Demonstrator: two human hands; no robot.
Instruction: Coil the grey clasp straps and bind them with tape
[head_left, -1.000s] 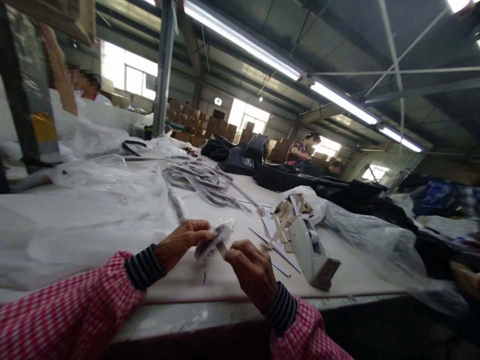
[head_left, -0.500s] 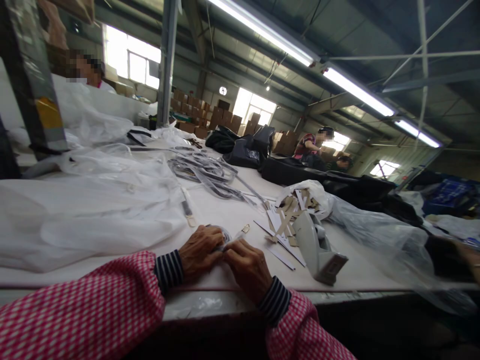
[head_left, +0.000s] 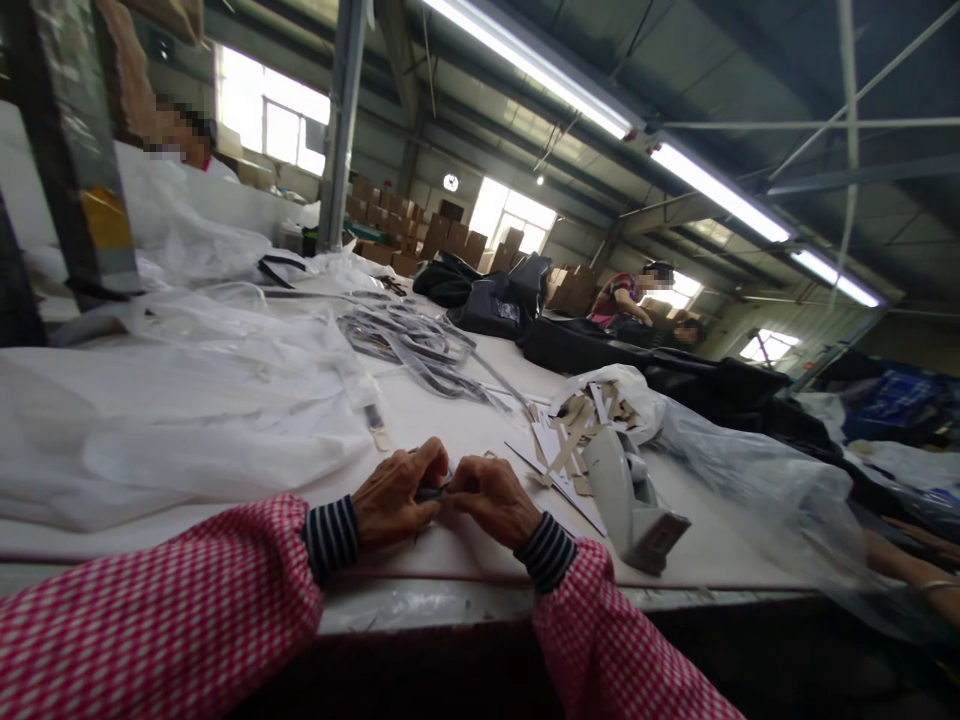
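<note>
Near the table's front edge my left hand (head_left: 396,496) is closed, thumb and fingers pinching a small rolled grey strap (head_left: 429,494) that looks wrapped in clear plastic. My right hand (head_left: 496,494) meets it from the other side, fingers curled and pinching the strap's wrapping. The fingers hide most of the roll. A gold-coloured metal piece (head_left: 490,455) peeks out just behind my right hand. Beyond my left hand lies another grey strap end (head_left: 375,416) with a metal clip.
A tape dispenser (head_left: 626,500) stands right of my hands, beside cardboard strips (head_left: 562,450). Grey straps in clear plastic (head_left: 409,335) lie farther back. White plastic sheeting (head_left: 172,420) covers the left; black bags (head_left: 495,300) are behind. Another person's forearm (head_left: 911,570) reaches in at right.
My hands have turned on the rolled strap, the left thumb and fingertips now showing in a pinch. The metal piece is more covered. Another person's forearm has come farther in from the right.
</note>
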